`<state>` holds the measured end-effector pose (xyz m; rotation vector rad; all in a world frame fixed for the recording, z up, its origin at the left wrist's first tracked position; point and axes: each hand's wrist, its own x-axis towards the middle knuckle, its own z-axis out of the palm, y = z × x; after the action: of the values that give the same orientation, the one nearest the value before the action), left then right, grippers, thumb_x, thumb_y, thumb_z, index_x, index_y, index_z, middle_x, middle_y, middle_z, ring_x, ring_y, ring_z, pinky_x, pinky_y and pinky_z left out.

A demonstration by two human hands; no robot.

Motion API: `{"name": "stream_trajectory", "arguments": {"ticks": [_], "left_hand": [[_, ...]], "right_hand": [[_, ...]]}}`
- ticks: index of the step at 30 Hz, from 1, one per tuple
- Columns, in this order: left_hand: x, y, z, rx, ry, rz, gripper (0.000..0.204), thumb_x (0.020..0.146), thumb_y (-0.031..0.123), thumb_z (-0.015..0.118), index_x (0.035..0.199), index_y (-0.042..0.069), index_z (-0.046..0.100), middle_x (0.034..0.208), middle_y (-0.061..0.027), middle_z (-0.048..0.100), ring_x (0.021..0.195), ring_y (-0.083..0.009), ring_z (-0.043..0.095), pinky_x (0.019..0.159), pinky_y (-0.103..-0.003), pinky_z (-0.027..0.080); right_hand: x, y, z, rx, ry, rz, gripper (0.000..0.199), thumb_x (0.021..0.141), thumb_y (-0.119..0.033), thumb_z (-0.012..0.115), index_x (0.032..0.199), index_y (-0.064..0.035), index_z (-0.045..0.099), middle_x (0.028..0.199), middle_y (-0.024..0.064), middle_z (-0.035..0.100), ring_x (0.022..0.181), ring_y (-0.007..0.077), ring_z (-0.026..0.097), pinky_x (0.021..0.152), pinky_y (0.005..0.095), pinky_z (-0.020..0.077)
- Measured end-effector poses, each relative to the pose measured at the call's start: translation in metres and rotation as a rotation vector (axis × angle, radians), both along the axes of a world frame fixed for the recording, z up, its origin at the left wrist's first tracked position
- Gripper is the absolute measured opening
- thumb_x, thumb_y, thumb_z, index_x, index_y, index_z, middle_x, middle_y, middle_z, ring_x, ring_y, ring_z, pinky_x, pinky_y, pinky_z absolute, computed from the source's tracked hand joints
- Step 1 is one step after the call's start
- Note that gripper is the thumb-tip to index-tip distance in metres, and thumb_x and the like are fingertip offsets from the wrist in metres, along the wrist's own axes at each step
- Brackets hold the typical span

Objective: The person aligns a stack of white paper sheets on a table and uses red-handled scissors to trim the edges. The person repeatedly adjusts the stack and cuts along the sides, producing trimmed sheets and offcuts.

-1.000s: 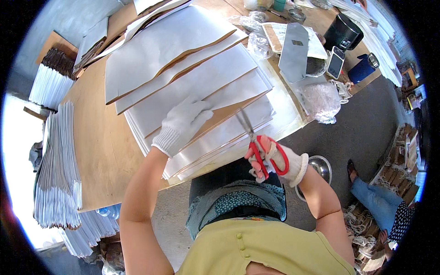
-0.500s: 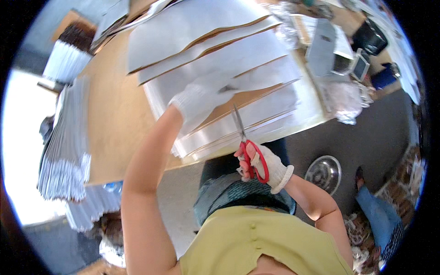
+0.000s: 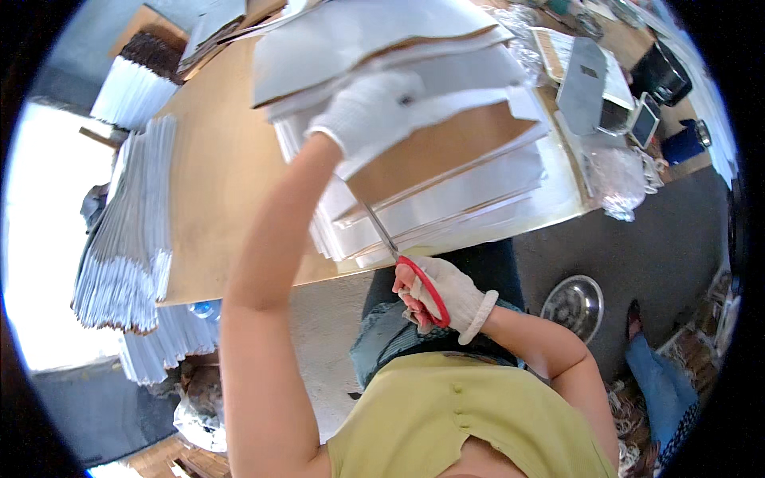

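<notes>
A pile of large white paper sheets with brown undersides (image 3: pixel 462 191) lies on the table before me, its layers stepped toward my body. My left hand (image 3: pixel 370 111), in a white knit glove, is closed on a white sheet (image 3: pixel 466 101) and holds it back, baring a broad brown surface (image 3: pixel 446 151). Its fingertips are partly hidden. In my right hand (image 3: pixel 454 291), gloved with bare fingertips showing, are red-handled scissors (image 3: pixel 384 229). Their blades look closed together and point up and left, over the near left corner of the pile.
Folded white stacks (image 3: pixel 127 239) stand along the table's left side (image 3: pixel 211 167). At the right are a grey plate (image 3: pixel 582 88), a phone (image 3: pixel 644 121), a dark blue flask (image 3: pixel 685 143) and clear plastic (image 3: pixel 617 179). A metal basin (image 3: pixel 574 307) sits on the floor near another person's leg (image 3: pixel 661 366).
My left hand has moved away from my body with the sheet, widening the bared brown surface. The scissors have swung left and their blades have come together.
</notes>
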<state>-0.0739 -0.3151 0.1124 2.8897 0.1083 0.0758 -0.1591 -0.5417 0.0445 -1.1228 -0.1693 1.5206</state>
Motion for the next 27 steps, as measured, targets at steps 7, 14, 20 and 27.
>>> {"name": "stream_trajectory", "arguments": {"ticks": [7, 14, 20, 27], "left_hand": [[0.006, 0.005, -0.023, 0.433, -0.343, -0.13, 0.019, 0.086, 0.015, 0.054, 0.102, 0.016, 0.065, 0.11, -0.0101, 0.06, 0.094, -0.0329, 0.062, 0.083, -0.042, 0.052], [-0.026, -0.06, -0.05, 0.07, 0.12, 0.043, 0.041, 0.085, 0.033, 0.063, 0.121, 0.015, 0.059, 0.125, -0.0122, 0.053, 0.111, -0.0338, 0.056, 0.093, -0.042, 0.049], [-0.023, -0.061, -0.049, 0.046, 0.128, 0.109, 0.051, 0.081, 0.042, 0.067, 0.123, 0.015, 0.058, 0.125, -0.0139, 0.053, 0.112, -0.0344, 0.056, 0.094, -0.043, 0.048], [-0.019, -0.067, -0.039, 0.015, 0.138, 0.085, 0.046, 0.082, 0.038, 0.067, 0.121, 0.015, 0.058, 0.127, -0.0137, 0.052, 0.112, -0.0363, 0.057, 0.093, -0.045, 0.048]], "right_hand": [[0.054, -0.044, 0.013, 0.185, 0.036, -0.263, 0.087, 0.081, -0.082, 0.038, 0.107, -0.0008, 0.054, 0.073, 0.0074, 0.051, 0.062, 0.0205, 0.054, 0.06, 0.0331, 0.0457], [0.085, -0.045, -0.017, 0.115, 0.342, -0.262, 0.091, 0.078, -0.086, 0.036, 0.102, -0.0002, 0.055, 0.069, 0.0075, 0.051, 0.061, 0.0204, 0.054, 0.059, 0.0329, 0.046], [0.084, -0.053, 0.001, 0.01, -0.086, -0.208, 0.095, 0.078, -0.087, 0.032, 0.103, 0.0019, 0.055, 0.066, 0.0067, 0.054, 0.055, 0.019, 0.055, 0.055, 0.0319, 0.0479], [0.096, -0.06, -0.014, 0.098, 0.051, -0.226, 0.091, 0.078, -0.084, 0.039, 0.101, 0.0027, 0.055, 0.067, 0.0065, 0.055, 0.056, 0.0197, 0.057, 0.055, 0.0327, 0.0491]]}}
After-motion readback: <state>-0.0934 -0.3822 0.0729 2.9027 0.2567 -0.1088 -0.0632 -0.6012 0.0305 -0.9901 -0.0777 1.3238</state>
